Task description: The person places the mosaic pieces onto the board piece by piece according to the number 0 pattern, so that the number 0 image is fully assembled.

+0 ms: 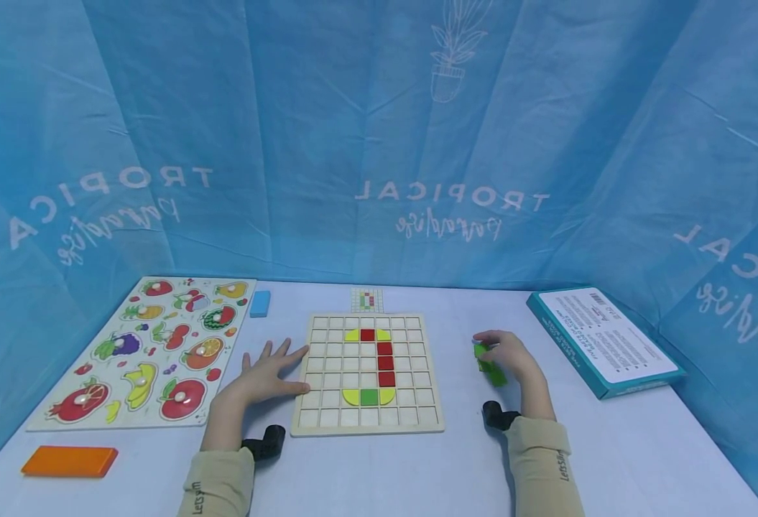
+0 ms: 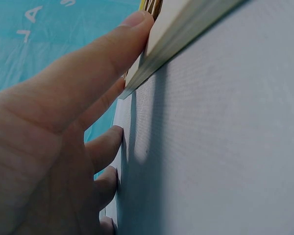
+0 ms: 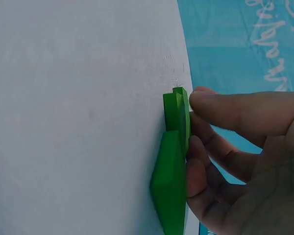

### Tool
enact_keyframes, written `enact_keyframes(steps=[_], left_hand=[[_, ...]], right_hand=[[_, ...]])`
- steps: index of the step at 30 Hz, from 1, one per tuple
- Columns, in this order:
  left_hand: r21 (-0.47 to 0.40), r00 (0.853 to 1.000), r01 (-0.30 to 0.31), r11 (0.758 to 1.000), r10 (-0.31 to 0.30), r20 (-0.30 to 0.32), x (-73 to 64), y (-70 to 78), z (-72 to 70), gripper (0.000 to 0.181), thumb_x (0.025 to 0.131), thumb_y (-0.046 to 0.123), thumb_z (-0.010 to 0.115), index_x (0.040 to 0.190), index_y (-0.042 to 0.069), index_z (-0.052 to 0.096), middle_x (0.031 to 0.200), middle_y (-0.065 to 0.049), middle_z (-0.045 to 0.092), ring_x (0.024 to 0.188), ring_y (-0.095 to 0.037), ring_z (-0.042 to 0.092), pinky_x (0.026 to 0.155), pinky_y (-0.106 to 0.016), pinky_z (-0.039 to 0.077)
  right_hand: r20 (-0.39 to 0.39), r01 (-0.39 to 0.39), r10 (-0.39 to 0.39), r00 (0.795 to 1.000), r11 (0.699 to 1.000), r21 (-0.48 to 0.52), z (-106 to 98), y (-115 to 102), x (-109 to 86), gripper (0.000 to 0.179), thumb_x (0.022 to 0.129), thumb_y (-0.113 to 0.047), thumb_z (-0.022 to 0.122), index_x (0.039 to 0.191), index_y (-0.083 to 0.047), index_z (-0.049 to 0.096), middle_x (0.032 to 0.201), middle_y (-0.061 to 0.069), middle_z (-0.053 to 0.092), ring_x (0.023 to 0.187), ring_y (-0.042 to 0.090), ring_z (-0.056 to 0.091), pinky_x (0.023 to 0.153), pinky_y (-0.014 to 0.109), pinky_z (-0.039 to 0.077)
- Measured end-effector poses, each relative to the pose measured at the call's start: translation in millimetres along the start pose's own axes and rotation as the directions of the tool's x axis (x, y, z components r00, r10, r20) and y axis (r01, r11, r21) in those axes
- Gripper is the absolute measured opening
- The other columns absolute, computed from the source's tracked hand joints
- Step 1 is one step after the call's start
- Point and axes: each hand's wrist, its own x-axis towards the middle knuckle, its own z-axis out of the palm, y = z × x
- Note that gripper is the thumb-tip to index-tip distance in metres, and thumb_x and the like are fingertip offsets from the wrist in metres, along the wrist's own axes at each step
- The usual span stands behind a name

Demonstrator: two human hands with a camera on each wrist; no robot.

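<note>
A wooden grid board (image 1: 327, 424) lies on the table, holding red squares (image 1: 385, 363), a green square (image 1: 368, 397) and yellow rounded pieces (image 1: 350, 396). My left hand (image 1: 262, 380) is spread at its left side, thumb and forefinger touching the edge; the left wrist view shows the thumb (image 2: 132, 22) on the board's rim. To the right of the board, my right hand (image 1: 511, 353) is over a small group of green tiles (image 1: 495, 375). In the right wrist view its fingers bend loosely beside the green tiles (image 3: 169, 181), which rest on the table; fingertip contact is partly hidden.
Behind the board is a small pattern card (image 1: 367, 300). A fruit puzzle board (image 1: 178, 316), a blue block (image 1: 260, 304) and an orange block (image 1: 70, 461) lie on the left. A teal-and-white box (image 1: 605, 341) lies on the right, near the blue curtain (image 1: 366, 143).
</note>
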Motion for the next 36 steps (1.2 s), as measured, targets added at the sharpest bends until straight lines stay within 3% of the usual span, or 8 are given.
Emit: enact_keyframes(steps=[12, 20, 31, 36], left_hand=[[-0.011, 1.000, 0.004, 1.000, -0.004, -0.003, 0.0, -1.8, 1.5, 0.084, 0.075, 0.046, 0.069, 0.143, 0.010, 0.035, 0.149, -0.026, 0.015, 0.135, -0.050, -0.005, 0.100, -0.069, -0.012], [-0.014, 1.000, -0.002, 1.000, 0.002, -0.002, 0.6, -1.4, 1.6, 0.084, 0.075, 0.046, 0.069, 0.143, 0.009, 0.035, 0.149, -0.027, 0.015, 0.135, -0.051, -0.005, 0.099, -0.069, -0.012], [-0.012, 1.000, 0.000, 1.000, 0.000, -0.008, 0.7, -1.6, 1.5, 0.083, 0.076, 0.045, 0.069, 0.143, 0.009, 0.035, 0.149, -0.027, 0.016, 0.135, -0.050, -0.004, 0.100, -0.069, -0.012], [-0.011, 1.000, -0.001, 1.000, 0.001, -0.010, 0.1, -1.1, 1.6, 0.083, 0.075, 0.045, 0.069, 0.143, 0.009, 0.035, 0.149, -0.027, 0.016, 0.135, -0.051, -0.004, 0.100, -0.069, -0.012]], right_hand=[[-0.017, -0.026, 0.026, 1.000, 1.000, -0.006, 0.4, 0.8, -0.9, 0.043, 0.080, 0.001, 0.060, 0.123, -0.005, 0.056, 0.110, 0.019, 0.051, 0.095, 0.030, 0.048, 0.078, 0.039, 0.045], [-0.062, -0.006, 0.015, 0.998, 0.990, 0.137, -3.3, -4.8, -2.7, 0.049, 0.085, -0.009, 0.063, 0.132, -0.005, 0.048, 0.118, 0.020, 0.052, 0.101, 0.030, 0.052, 0.090, 0.044, 0.045], [-0.072, 0.002, 0.020, 0.997, 0.959, 0.285, -5.7, -13.3, -2.6, 0.037, 0.087, -0.017, 0.064, 0.117, -0.001, 0.048, 0.095, 0.009, 0.058, 0.085, 0.022, 0.058, 0.078, 0.032, 0.050], [-0.060, 0.009, 0.012, 0.998, 0.944, 0.330, -6.6, -16.6, -3.4, 0.037, 0.088, -0.019, 0.062, 0.119, -0.003, 0.050, 0.098, 0.008, 0.057, 0.089, 0.023, 0.057, 0.079, 0.030, 0.050]])
